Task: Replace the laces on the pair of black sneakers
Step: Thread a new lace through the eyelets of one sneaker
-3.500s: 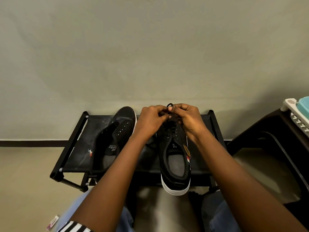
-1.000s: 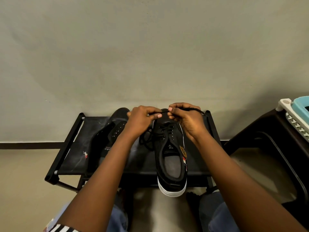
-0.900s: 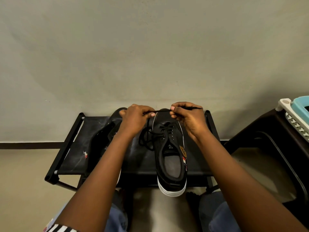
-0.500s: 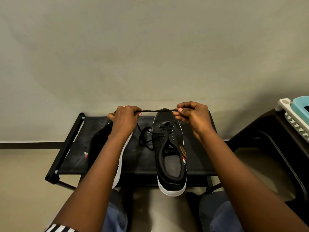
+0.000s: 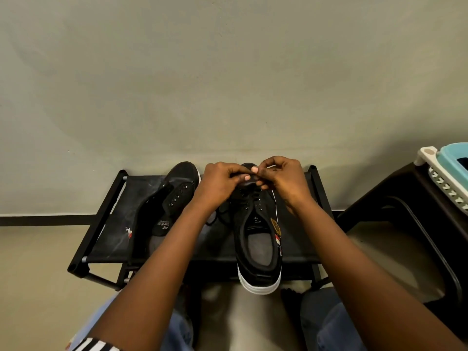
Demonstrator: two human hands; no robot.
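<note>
Seated view, looking down over two forearms at a low black bench (image 5: 106,239) set against a pale wall. On the bench, side by side: a pair of black sneakers with white soles. Right sneaker (image 5: 258,239) pointing toe-first toward the wall, heel overhanging the near edge of the bench, black lace (image 5: 249,197) threaded through the upper eyelets, a loose loop of it spilling off the left side near the tongue. Left sneaker (image 5: 167,211) lying angled, toe toward the wall, eyelets bare, tongue flopped open with a printed label showing. Left hand (image 5: 219,181) and right hand (image 5: 283,178) meeting just above the toe of the right sneaker, knuckles up, fingers (image 5: 244,176) of both curled tight and pinching the lace between thumb and fingertips, the two pinches almost touching. Lace ends themselves hidden inside the grips. Blue jeans at both knees below the bench; a striped sleeve edge at the lower left. Off to the right, a dark stand (image 5: 410,214) carrying a white and teal basket (image 5: 448,171), well apart from the bench.
</note>
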